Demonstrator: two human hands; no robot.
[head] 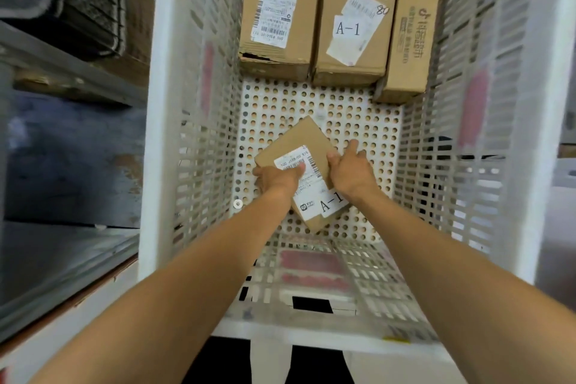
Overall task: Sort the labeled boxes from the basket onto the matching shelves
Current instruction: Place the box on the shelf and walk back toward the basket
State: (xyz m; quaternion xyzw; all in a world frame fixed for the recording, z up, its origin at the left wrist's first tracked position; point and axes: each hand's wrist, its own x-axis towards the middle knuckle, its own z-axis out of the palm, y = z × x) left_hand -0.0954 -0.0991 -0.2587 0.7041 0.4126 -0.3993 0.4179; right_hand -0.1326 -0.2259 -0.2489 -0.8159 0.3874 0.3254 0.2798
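Both my arms reach down into a deep white perforated basket (174, 121). On its floor lies a small flat cardboard box (300, 140) with a white label reading A-1. My left hand (277, 179) grips the box's left edge, thumb lying across the label. My right hand (350, 170) grips its right edge. At the basket's far end stand three taller cardboard boxes: one marked A-1 (280, 9), a second marked A-1 (353, 25), and a narrower one (411, 37) with printed writing on its side.
A metal shelving unit (62, 78) stands to the left of the basket, with dark items and a carton on its upper level. The basket's walls rise high around my arms. The perforated floor (343, 115) between the boxes is bare.
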